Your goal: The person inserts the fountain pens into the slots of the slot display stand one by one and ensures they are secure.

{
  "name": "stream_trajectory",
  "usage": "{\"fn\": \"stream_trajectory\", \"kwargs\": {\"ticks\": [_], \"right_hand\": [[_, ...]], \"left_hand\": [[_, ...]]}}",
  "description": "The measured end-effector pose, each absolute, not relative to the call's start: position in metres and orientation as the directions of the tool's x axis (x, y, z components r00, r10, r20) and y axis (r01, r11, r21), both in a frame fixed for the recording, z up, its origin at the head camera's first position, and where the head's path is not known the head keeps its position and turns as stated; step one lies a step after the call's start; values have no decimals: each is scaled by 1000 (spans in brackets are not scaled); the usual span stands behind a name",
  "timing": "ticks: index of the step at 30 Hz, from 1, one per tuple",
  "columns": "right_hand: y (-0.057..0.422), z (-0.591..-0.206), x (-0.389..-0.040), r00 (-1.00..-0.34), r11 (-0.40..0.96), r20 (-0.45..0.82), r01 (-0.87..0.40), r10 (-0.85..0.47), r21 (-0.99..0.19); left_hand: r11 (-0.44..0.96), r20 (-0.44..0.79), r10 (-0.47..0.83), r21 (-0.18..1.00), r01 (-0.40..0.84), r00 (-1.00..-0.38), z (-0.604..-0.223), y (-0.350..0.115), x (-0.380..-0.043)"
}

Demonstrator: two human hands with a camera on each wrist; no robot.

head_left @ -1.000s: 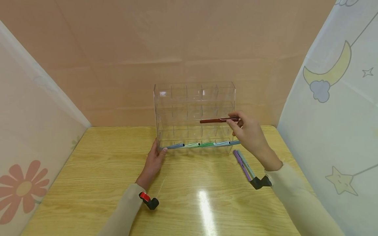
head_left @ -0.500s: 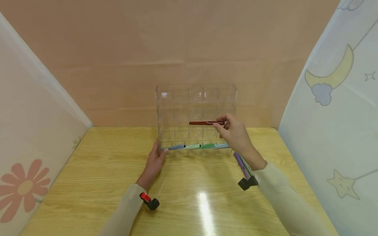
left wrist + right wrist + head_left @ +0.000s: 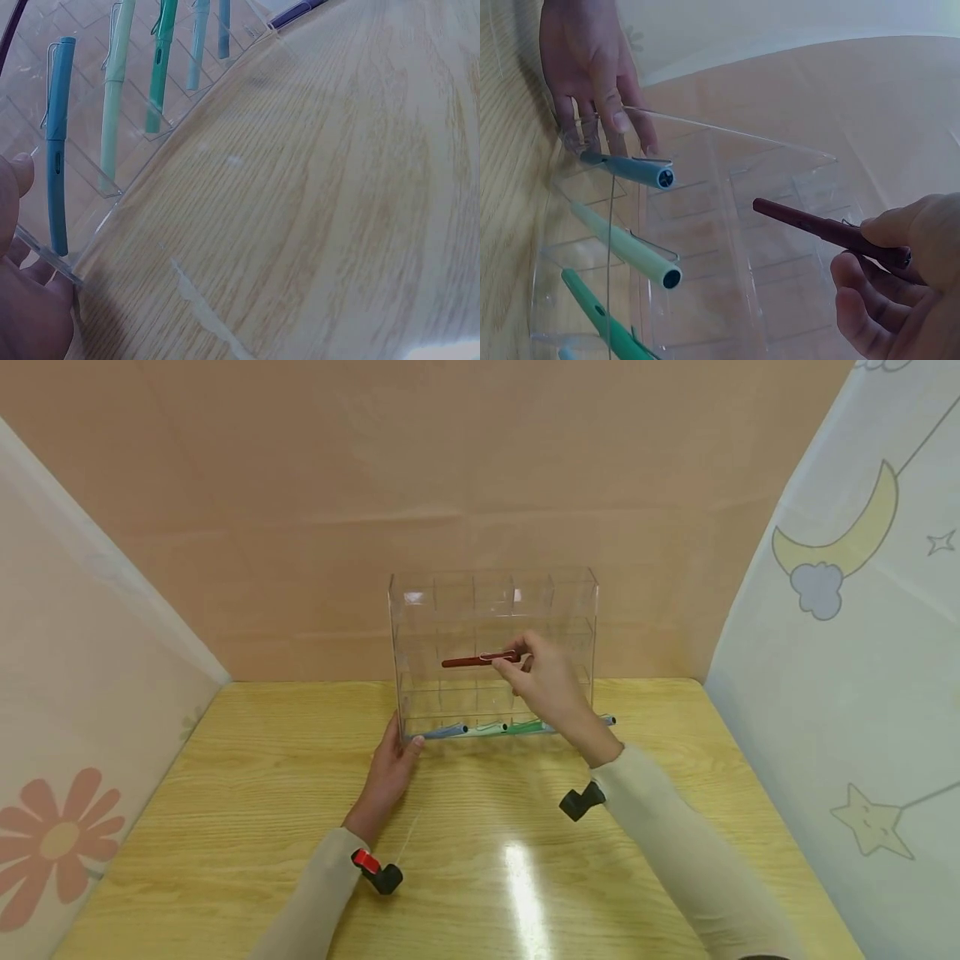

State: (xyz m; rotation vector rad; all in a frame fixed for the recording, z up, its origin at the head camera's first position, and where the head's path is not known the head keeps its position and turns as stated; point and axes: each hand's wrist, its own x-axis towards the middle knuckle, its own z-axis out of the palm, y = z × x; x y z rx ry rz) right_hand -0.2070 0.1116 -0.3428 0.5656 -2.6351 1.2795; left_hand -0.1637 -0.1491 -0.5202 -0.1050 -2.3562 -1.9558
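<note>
My right hand (image 3: 551, 681) pinches a dark red pen (image 3: 467, 662) near its clip end, between thumb and fingers. The pen is nearly level in front of the middle rows of a clear compartment rack (image 3: 393, 635). At the rack's lower left corner, my left hand (image 3: 388, 768) grips the side wall, thumb in front. Along the bottom row lie a blue pen (image 3: 57, 157), a pale green pen (image 3: 112, 97), a green pen (image 3: 160, 67), a light blue pen (image 3: 198, 45) and another blue pen (image 3: 224, 30). My right arm partly covers this row in the head view.
A purple pen (image 3: 295, 13) lies on the wooden table (image 3: 480, 827) past the rack's far end, hidden behind my right arm in the head view. An orange-brown backdrop (image 3: 315, 527) stands behind the rack, with printed side panels left and right.
My right hand has moved left across the rack's front with the dark red pen. The purple and mint pens on the table are now covered by my arm. My left hand stays put.
</note>
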Motion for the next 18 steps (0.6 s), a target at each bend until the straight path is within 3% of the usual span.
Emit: {"fn": "stream_trajectory", "kwargs": {"ticks": [18], "right_hand": [[78,-356,-210,-933,634,197,-351,-303,-689]], "left_hand": [[169,115,16,979,117,-993,-519,-147,-163]]}}
